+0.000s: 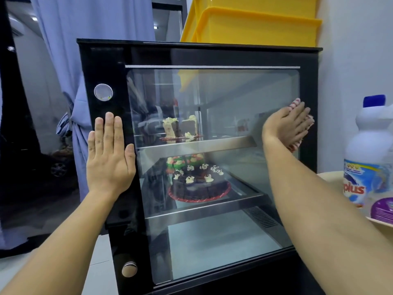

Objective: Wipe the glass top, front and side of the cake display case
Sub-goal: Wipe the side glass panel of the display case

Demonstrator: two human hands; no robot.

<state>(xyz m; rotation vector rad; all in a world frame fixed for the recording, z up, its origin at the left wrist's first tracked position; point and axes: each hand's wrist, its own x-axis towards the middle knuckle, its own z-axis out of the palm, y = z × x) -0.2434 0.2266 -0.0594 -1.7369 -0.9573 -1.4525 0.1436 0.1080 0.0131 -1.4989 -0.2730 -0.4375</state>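
Note:
The black-framed cake display case (102,67) fills the middle of the head view, its glass pane (223,237) facing me. My left hand (109,155) lies flat with fingers spread on the black left frame, holding nothing. My right hand (287,124) presses a red-and-white striped cloth (295,102) flat against the right part of the glass; only the cloth's edges peek out around the fingers. Inside, cake slices (180,128) sit on the upper shelf and a dark chocolate cake (198,184) on the middle shelf.
A white cleaner bottle (370,154) with a blue cap stands on a counter to the right, with a purple-labelled container (382,209) beside it. Yellow plastic bins (255,24) sit behind the case. Blue curtains (89,28) hang at the left.

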